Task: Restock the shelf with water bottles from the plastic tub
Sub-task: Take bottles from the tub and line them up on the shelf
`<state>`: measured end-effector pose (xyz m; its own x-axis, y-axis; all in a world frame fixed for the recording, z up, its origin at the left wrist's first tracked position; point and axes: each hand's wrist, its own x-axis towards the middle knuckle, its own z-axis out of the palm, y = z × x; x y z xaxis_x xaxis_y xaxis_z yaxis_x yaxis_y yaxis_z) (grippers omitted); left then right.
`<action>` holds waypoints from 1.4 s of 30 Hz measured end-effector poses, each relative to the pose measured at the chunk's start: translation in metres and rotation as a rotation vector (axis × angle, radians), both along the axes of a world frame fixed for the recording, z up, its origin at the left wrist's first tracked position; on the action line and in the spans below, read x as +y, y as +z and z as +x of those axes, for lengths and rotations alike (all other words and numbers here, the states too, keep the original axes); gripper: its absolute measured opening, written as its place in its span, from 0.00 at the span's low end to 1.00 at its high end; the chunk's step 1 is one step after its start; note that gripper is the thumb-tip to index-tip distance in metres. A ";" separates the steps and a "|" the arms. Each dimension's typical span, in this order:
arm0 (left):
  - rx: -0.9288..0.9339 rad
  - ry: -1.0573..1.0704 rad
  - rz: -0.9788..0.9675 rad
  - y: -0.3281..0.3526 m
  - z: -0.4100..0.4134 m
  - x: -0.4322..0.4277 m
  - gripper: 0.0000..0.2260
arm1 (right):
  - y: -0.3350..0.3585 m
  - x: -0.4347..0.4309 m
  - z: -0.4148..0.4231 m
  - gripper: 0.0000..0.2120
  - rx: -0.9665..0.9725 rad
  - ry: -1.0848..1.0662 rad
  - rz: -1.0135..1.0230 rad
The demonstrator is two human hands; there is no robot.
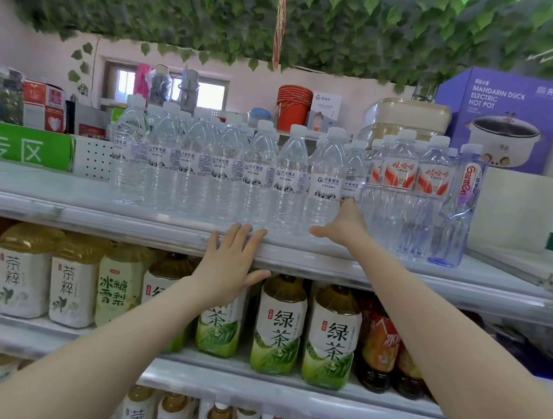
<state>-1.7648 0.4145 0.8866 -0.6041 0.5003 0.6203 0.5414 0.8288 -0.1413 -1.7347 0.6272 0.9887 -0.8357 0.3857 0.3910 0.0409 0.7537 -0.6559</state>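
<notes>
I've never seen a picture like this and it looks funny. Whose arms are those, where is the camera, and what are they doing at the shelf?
There is no machine here, just a person. The camera sits on their head, so you see their own two arms reaching out. The top shelf holds a row of clear water bottles. Below stand tea bottles. The left hand lies flat on the shelf's front edge. The right hand reaches with straight fingers and touches one bottle near the end of the row. Neither hand is holding anything. The tub the bottles come from is not in the picture.
</notes>
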 end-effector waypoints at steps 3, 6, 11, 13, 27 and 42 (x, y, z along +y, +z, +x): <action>-0.002 -0.001 0.012 0.006 0.005 -0.001 0.37 | -0.002 -0.005 -0.003 0.51 0.021 -0.009 0.006; -0.003 0.002 0.028 0.009 0.010 -0.001 0.35 | -0.010 -0.009 -0.007 0.52 0.092 0.015 -0.012; -0.012 0.018 0.008 0.014 0.016 0.000 0.25 | -0.020 -0.007 -0.011 0.45 0.187 0.030 -0.039; -0.037 0.010 -0.009 0.020 0.017 -0.001 0.26 | -0.017 -0.003 -0.012 0.41 0.158 0.055 -0.070; -0.145 0.038 -0.060 0.037 0.025 -0.004 0.26 | -0.014 -0.002 -0.006 0.38 0.111 0.095 -0.062; -0.246 0.025 -0.065 -0.010 0.087 -0.085 0.26 | -0.125 -0.083 0.104 0.25 0.135 -0.026 0.589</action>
<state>-1.6775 0.3297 0.8764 -0.7452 0.5177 0.4204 0.5458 0.8357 -0.0616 -1.6306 0.5447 0.8641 -0.7571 0.0919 0.6468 0.0097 0.9915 -0.1296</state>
